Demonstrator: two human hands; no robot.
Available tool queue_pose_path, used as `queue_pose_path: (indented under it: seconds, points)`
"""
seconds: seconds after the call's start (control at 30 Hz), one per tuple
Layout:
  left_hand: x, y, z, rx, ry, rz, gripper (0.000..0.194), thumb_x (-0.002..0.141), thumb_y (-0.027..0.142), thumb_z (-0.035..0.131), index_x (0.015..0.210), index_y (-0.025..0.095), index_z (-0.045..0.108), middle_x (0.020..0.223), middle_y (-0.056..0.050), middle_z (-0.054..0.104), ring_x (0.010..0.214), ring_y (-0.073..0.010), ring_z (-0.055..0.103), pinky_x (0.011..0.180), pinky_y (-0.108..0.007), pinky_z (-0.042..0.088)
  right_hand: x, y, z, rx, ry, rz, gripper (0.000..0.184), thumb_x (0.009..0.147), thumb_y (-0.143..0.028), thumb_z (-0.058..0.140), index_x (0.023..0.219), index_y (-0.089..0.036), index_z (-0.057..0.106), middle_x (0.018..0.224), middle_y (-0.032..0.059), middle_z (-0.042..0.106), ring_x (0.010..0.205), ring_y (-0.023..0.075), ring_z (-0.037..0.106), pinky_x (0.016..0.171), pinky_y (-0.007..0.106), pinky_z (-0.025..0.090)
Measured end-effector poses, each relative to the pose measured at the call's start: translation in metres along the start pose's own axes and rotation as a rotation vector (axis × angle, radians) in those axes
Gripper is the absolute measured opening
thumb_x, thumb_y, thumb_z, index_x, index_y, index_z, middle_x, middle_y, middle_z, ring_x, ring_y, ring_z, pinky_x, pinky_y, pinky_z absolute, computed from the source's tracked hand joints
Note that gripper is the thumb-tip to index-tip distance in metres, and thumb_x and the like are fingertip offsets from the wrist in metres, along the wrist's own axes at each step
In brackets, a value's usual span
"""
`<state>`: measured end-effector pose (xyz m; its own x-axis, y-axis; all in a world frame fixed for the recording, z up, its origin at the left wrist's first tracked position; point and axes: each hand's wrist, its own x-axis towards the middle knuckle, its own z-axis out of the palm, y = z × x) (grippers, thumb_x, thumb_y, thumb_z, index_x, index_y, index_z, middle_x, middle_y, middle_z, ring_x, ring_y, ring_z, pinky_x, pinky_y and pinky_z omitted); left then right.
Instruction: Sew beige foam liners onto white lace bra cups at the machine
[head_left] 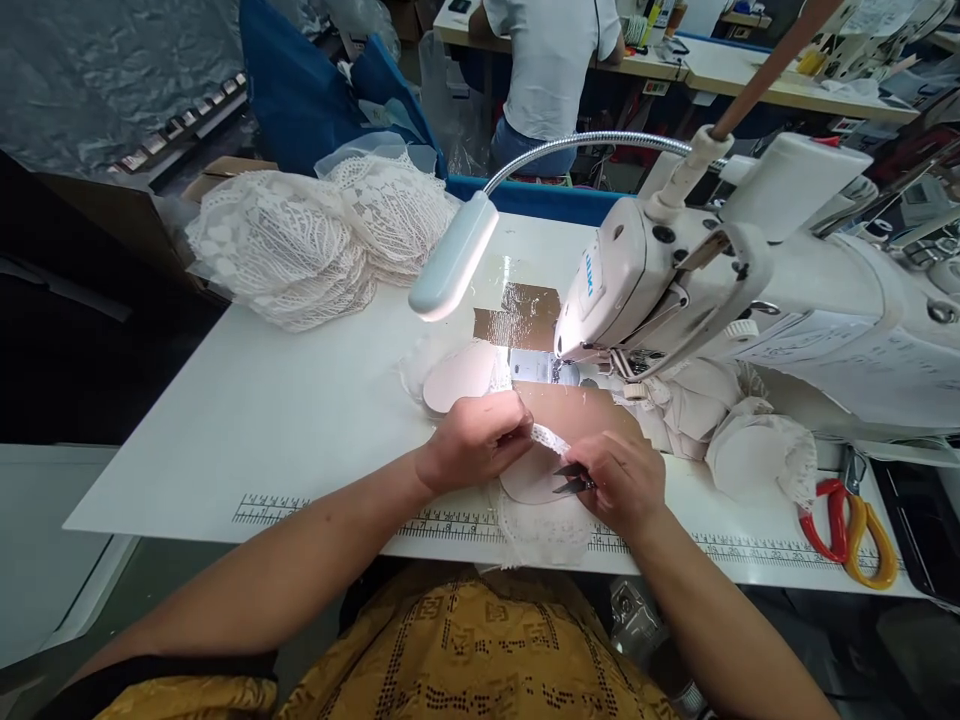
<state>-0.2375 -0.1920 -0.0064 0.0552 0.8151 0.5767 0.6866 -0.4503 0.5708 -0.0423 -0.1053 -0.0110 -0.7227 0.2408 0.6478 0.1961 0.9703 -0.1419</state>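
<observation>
My left hand [480, 440] pinches the edge of a pale, lace-trimmed fabric cup [529, 480] in front of the sewing machine [622, 280]. Between my two hands a narrow white lace edge [551, 438] is stretched. My right hand [619, 475] is closed around small dark thread snips [574, 478], whose blades point left over the cup; its fingertips also meet the lace edge. Beyond my left hand lies another pale cup [461, 375], flat beside the needle plate [532, 366]. Sheer lace hangs at the table's front edge.
A heap of white lace pieces [300, 240] lies at the back left. The lamp [454, 255] hangs over the table. More sewn cups [757, 450] lie under the machine arm. Red- and yellow-handled scissors [847, 530] rest at the right. A person [551, 70] sits beyond.
</observation>
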Motion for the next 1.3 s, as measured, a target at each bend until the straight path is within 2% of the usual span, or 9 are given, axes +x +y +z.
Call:
queue_pose_path:
  seconds: [0.33,0.57,0.77,0.93,1.03,1.13,1.23,1.3]
  points:
    - [-0.004,-0.002,0.000,0.073,-0.025,-0.016,0.021,0.089,0.015,0.049,0.069,0.020,0.048,0.062,0.001,0.054,0.057,-0.0110,0.048,0.052,-0.023,0.039,0.002,-0.002,-0.004,-0.010,0.013,-0.044,0.022,0.079,-0.004,0.053,0.074,-0.024,0.060,0.060,-0.0054,0.064,0.052,0.0100,0.045,0.050,0.024,0.029]
    - [-0.005,-0.001,-0.001,0.172,-0.014,0.022,0.023,0.090,0.017,0.050,0.068,0.020,0.048,0.060,0.002,0.055,0.055,-0.0105,0.049,0.050,-0.022,0.037,-0.005,0.000,-0.003,-0.068,-0.040,-0.033,0.024,0.084,-0.010,0.050,0.072,-0.027,0.063,0.062,-0.0048,0.065,0.054,0.0099,0.050,0.053,0.024,0.033]
    - [-0.005,0.000,-0.002,0.219,-0.014,0.068,0.024,0.091,0.017,0.051,0.067,0.020,0.047,0.058,0.002,0.054,0.053,-0.0105,0.047,0.050,-0.022,0.036,-0.006,0.000,-0.006,0.021,0.016,-0.055,0.020,0.084,-0.011,0.056,0.079,-0.029,0.066,0.065,-0.0037,0.066,0.059,0.0111,0.054,0.056,0.024,0.036]
    - [-0.006,-0.001,-0.001,0.258,-0.053,0.035,0.028,0.092,0.020,0.049,0.064,0.021,0.045,0.055,0.003,0.052,0.050,-0.0105,0.044,0.049,-0.023,0.034,-0.007,-0.001,-0.006,0.121,-0.140,0.094,0.021,0.087,-0.018,0.053,0.078,-0.030,0.067,0.066,-0.0022,0.067,0.060,0.0123,0.057,0.056,0.025,0.038]
    - [-0.004,0.001,-0.001,0.283,-0.077,0.036,0.029,0.093,0.021,0.048,0.064,0.020,0.045,0.055,0.002,0.051,0.051,-0.0107,0.044,0.049,-0.023,0.033,-0.008,-0.001,-0.004,0.089,-0.159,0.086,0.022,0.087,-0.018,0.050,0.077,-0.029,0.066,0.067,-0.0018,0.068,0.061,0.0129,0.058,0.056,0.025,0.038]
    - [0.003,0.006,-0.011,0.281,-0.144,0.006,0.025,0.092,0.026,0.050,0.068,0.020,0.049,0.065,0.000,0.058,0.059,-0.0120,0.051,0.053,-0.024,0.037,-0.006,0.006,-0.002,0.031,-0.143,0.068,0.018,0.086,-0.016,0.052,0.076,-0.026,0.063,0.064,-0.0026,0.067,0.055,0.0117,0.054,0.051,0.024,0.035]
    - [0.012,0.007,-0.032,0.263,-0.182,-0.099,0.016,0.088,0.031,0.058,0.078,0.018,0.055,0.084,-0.005,0.064,0.077,-0.0163,0.058,0.064,-0.026,0.044,-0.004,0.017,-0.003,-0.031,-0.100,0.184,0.007,0.084,-0.018,0.057,0.081,-0.022,0.062,0.075,0.0017,0.070,0.061,0.0131,0.059,0.050,0.024,0.035]
    - [0.018,-0.001,-0.047,0.284,-0.178,-0.194,0.014,0.086,0.032,0.059,0.086,0.018,0.058,0.093,-0.006,0.065,0.087,-0.0195,0.059,0.073,-0.030,0.046,-0.001,0.021,-0.006,-0.066,-0.031,0.252,0.006,0.084,-0.018,0.058,0.086,-0.021,0.062,0.082,0.0043,0.071,0.068,0.0149,0.063,0.053,0.024,0.038]
